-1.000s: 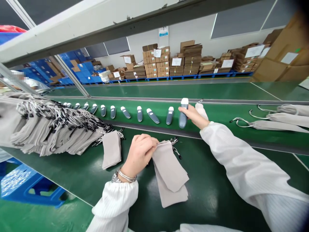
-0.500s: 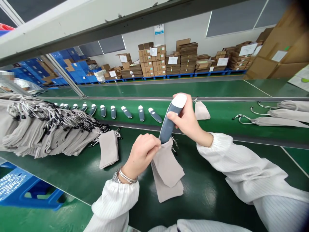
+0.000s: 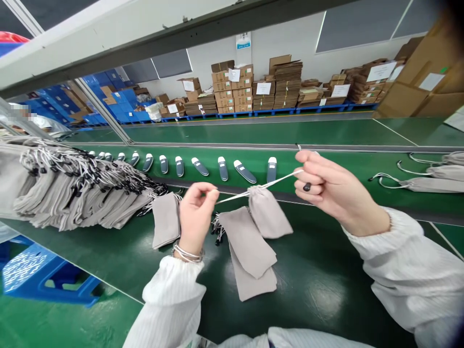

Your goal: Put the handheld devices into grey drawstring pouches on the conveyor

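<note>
head view: a grey drawstring pouch (image 3: 270,213) slants, puckered at the top; left hand (image 3: 195,212) and right hand (image 3: 331,193) each pinch its taut white cords (image 3: 278,181).

Cartons (image 3: 224,92) on blue pallets (image 3: 277,112) line a white wall (image 3: 203,65) with dark windows (image 3: 362,29) across a glossy green floor (image 3: 217,129), while a blue stool (image 3: 31,270) stands beside the bench (image 3: 300,280).

Taut cord (image 3: 282,179) between both hands (image 3: 197,212) (image 3: 328,191)
</note>
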A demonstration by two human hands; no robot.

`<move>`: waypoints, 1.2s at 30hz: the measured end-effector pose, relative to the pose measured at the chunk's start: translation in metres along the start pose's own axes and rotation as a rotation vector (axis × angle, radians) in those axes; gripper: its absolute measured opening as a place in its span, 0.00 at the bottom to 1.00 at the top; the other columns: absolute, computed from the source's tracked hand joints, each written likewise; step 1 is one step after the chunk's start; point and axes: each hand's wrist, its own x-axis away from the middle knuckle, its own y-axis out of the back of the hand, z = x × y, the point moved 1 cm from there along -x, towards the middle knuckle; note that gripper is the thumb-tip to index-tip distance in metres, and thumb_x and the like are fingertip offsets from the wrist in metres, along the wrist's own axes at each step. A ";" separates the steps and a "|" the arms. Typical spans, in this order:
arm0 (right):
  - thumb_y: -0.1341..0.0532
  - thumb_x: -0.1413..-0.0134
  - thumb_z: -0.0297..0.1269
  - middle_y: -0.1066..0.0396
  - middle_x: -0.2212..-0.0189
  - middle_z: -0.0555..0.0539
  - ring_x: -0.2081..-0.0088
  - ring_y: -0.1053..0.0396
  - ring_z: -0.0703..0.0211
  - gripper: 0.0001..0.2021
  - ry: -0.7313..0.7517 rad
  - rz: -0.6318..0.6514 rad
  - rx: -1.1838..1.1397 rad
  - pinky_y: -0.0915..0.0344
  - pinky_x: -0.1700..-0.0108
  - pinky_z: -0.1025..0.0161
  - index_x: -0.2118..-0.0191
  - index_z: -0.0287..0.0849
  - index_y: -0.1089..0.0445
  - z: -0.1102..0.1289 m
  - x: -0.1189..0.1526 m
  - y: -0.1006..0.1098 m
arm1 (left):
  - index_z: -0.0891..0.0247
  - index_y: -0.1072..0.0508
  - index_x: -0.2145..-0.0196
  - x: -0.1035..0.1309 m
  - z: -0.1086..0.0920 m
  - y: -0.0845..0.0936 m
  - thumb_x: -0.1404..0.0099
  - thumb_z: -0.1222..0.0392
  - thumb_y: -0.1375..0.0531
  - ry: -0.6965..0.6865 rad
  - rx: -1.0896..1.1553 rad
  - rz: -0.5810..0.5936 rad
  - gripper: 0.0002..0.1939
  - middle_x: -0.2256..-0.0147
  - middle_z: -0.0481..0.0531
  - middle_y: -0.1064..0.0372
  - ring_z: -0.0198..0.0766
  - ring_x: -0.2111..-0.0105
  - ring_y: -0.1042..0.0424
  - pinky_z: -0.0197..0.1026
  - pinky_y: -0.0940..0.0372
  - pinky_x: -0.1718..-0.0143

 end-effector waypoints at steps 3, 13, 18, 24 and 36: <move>0.39 0.41 0.37 0.60 0.81 0.59 0.81 0.63 0.66 0.06 0.266 -0.230 0.019 0.38 0.75 0.62 0.61 0.50 0.38 0.012 -0.009 0.021 | 0.58 0.23 0.59 0.000 0.020 0.004 0.31 0.50 0.42 0.048 -0.249 0.222 0.12 0.62 0.51 0.28 0.36 0.68 0.32 0.40 0.35 0.66; 0.35 0.44 0.42 0.32 0.47 0.32 0.55 0.30 0.41 0.27 0.055 -0.403 1.301 0.37 0.56 0.48 0.41 0.43 0.40 -0.073 -0.127 0.098 | 0.61 0.26 0.72 0.007 0.053 0.018 0.41 0.55 0.36 0.204 -0.332 0.525 0.07 0.69 0.51 0.28 0.42 0.64 0.30 0.45 0.34 0.58; 0.29 0.51 0.47 0.29 0.57 0.30 0.57 0.29 0.39 0.30 -0.420 -0.343 1.341 0.39 0.58 0.50 0.48 0.35 0.37 -0.122 -0.155 0.111 | 0.62 0.25 0.66 0.012 0.050 0.016 0.40 0.54 0.36 0.279 -0.302 0.614 0.09 0.68 0.50 0.28 0.41 0.64 0.31 0.44 0.35 0.58; 0.32 0.47 0.43 0.30 0.64 0.37 0.62 0.31 0.49 0.24 -0.284 -0.507 1.097 0.39 0.61 0.55 0.52 0.34 0.39 -0.119 -0.149 0.114 | 0.61 0.30 0.73 0.024 0.045 0.009 0.42 0.60 0.36 0.226 -0.393 0.625 0.06 0.69 0.47 0.31 0.39 0.65 0.32 0.43 0.39 0.58; 0.36 0.42 0.56 0.36 0.64 0.50 0.73 0.34 0.61 0.25 0.260 -0.104 0.306 0.39 0.81 0.66 0.49 0.51 0.46 -0.034 -0.056 -0.019 | 0.60 0.36 0.68 0.035 -0.004 -0.011 0.28 0.64 0.42 -0.536 -0.398 0.471 0.09 0.72 0.43 0.34 0.34 0.71 0.38 0.43 0.47 0.63</move>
